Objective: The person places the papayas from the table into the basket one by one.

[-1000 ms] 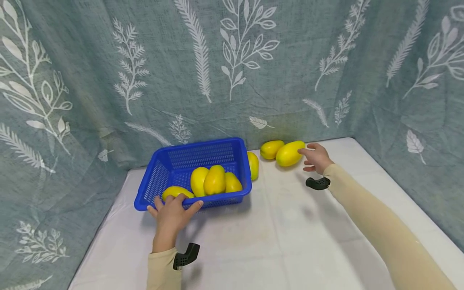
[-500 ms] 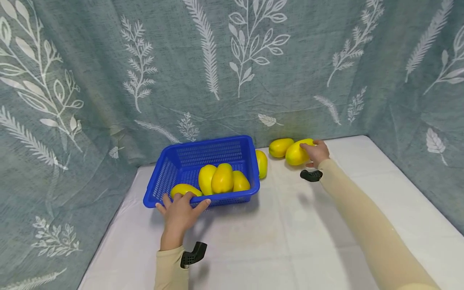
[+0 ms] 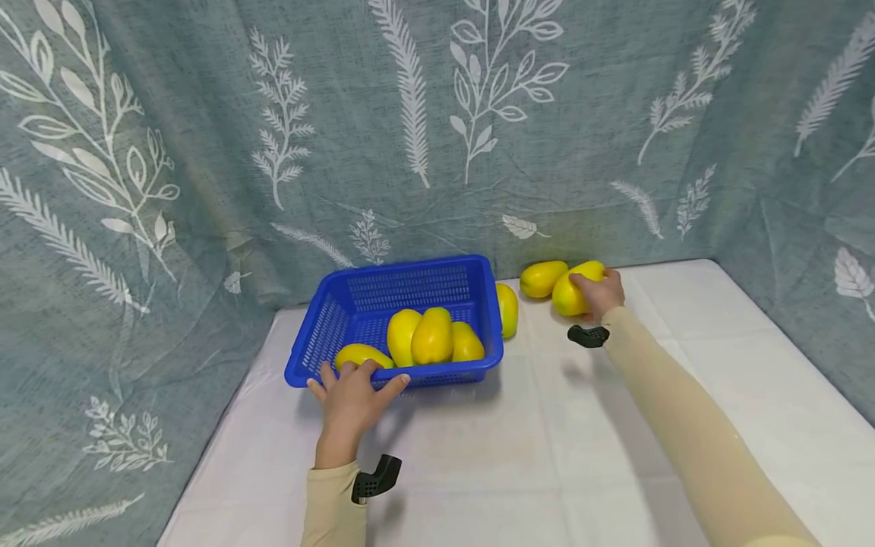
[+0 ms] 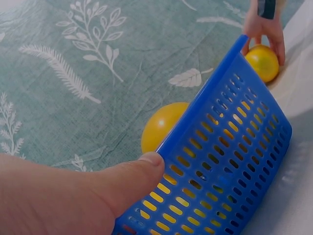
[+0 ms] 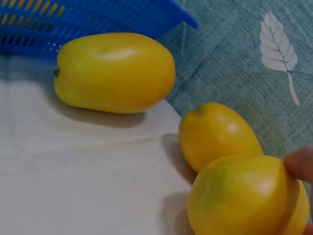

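Right hand [image 3: 600, 295] now has its fingers curled around the yellow fruit [image 3: 573, 289], where before they only touched it. Left hand [image 3: 355, 391] stays gripping the blue basket [image 3: 321, 342] rim, so a lift looks imminent.

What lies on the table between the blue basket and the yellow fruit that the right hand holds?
In the head view, one yellow fruit lies against the blue basket, and another lies beside the fruit held by the right hand.

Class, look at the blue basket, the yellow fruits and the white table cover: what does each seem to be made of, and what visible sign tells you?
Blue basket: likely moulded plastic, with even slotted walls and a slight sheen.
Yellow fruits: smooth, waxy, glossy skin with soft highlights; real or artificial cannot be told.
White table cover: probably a thin matte cloth or sheet, showing faint fold creases.
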Motion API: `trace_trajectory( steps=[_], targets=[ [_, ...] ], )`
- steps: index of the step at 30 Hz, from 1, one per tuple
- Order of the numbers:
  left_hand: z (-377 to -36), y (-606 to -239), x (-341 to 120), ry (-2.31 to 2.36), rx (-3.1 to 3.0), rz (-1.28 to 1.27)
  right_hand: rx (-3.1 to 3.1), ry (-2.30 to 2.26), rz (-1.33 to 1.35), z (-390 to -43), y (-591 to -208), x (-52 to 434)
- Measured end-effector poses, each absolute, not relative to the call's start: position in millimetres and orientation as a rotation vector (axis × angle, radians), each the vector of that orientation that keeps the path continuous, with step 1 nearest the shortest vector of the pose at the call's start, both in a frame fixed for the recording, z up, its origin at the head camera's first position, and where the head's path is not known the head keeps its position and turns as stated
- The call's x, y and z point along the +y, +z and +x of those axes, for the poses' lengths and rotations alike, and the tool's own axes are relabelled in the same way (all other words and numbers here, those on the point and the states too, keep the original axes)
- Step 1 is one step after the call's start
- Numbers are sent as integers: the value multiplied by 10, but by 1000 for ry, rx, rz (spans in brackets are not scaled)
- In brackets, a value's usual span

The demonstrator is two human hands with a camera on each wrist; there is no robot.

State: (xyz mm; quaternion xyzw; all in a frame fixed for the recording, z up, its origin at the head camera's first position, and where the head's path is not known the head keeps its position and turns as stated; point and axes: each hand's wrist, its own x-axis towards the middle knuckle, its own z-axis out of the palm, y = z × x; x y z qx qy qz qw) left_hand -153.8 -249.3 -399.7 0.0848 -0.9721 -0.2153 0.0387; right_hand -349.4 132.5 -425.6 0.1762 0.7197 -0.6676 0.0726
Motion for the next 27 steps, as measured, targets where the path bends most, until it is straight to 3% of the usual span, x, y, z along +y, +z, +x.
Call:
trace_trajectory(
  steps=[15,27],
  targets=[
    [-1536,-3975,-2461,-687,-2986,249,2146,-2003,520,-3455,-4253,1428],
    [-1552,-3977,-2499,-678,-3004,250,2184,-2020,244,-3270,-3648,1185]
  ],
)
